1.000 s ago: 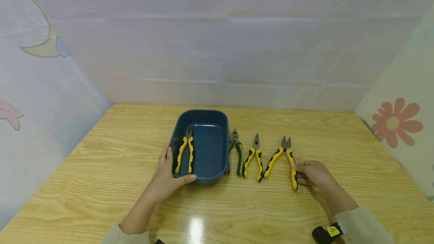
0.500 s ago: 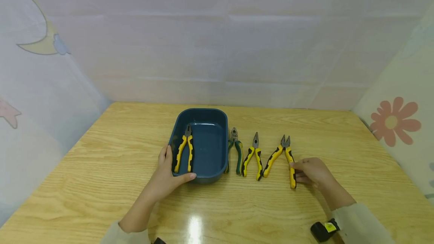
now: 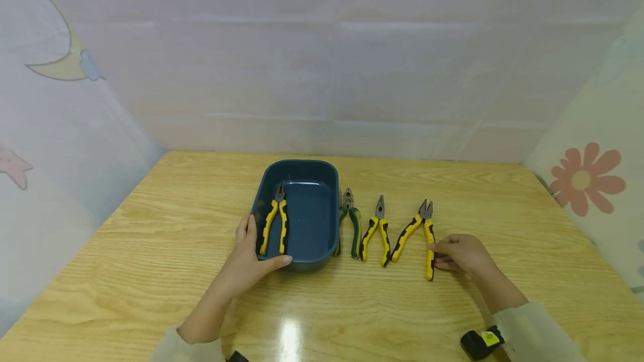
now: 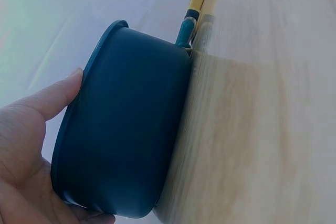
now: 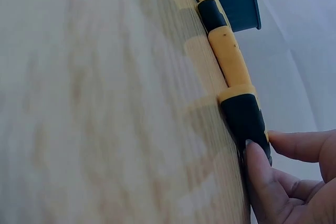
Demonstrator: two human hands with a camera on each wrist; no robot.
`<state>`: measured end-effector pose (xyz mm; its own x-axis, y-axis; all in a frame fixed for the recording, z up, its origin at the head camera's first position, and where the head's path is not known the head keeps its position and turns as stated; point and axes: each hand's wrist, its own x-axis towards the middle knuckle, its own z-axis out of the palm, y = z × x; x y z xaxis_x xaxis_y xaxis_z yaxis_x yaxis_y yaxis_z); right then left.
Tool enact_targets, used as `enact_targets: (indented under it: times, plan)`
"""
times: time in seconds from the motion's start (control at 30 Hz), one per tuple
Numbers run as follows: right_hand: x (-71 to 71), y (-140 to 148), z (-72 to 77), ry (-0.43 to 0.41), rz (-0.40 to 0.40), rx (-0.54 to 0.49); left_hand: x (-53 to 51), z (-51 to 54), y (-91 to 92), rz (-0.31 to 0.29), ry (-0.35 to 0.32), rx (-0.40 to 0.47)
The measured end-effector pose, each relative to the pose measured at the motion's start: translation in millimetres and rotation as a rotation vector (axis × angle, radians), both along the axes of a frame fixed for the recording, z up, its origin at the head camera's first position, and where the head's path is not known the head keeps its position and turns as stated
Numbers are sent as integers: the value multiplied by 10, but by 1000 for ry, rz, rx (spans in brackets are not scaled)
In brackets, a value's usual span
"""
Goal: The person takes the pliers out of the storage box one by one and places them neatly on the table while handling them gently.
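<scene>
My left hand (image 3: 245, 264) grips the near-left corner of a dark blue rectangular bin (image 3: 307, 266), thumb over the near rim and fingers along the left side. Inside, at the left, lie yellow-and-black pliers (image 3: 274, 218). My right hand (image 3: 464, 256) pinches the right handle of the rightmost combination pliers (image 3: 407, 237), which lie on the table with handles spread. In the right wrist view, thumb and fingers meet at the black end of that handle (image 5: 244, 116). The left wrist view shows the bin's outer wall (image 4: 126, 119) beside my left thumb.
Right of the bin stand in a row green-handled pliers (image 3: 356, 233), partly hidden by the bin's rim, and yellow-and-black long-nose pliers (image 3: 384, 239). The wooden table (image 3: 151, 250) meets a covered wall (image 3: 332, 82) at the back.
My right hand has moved the right handle of the rightmost pliers slightly left, so its handles stand a little closer together. My left hand and the bin keep their place.
</scene>
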<state>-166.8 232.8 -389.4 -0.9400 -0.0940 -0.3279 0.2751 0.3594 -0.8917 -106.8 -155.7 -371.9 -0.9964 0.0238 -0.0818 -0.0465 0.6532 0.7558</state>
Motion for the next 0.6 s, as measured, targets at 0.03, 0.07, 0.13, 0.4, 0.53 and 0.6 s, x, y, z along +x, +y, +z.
enact_targets:
  times: [0.03,0.07,0.13,0.4,0.53,0.6]
  plan:
    - [1,-1,0,-1,3,2,-2,0,0,1,1,0]
    - [3,-2,2,-3,5,3,-3,0,1,1,2,-1]
    - [8,0,4,-9,11,6,-5,0,2,1,3,-8]
    - [31,25,3,-10,46,22,2,13,10,2,5,-28]
    - [37,36,-1,2,63,10,10,17,8,5,13,-55]
    - [39,39,2,12,73,-5,14,23,9,9,17,-71]
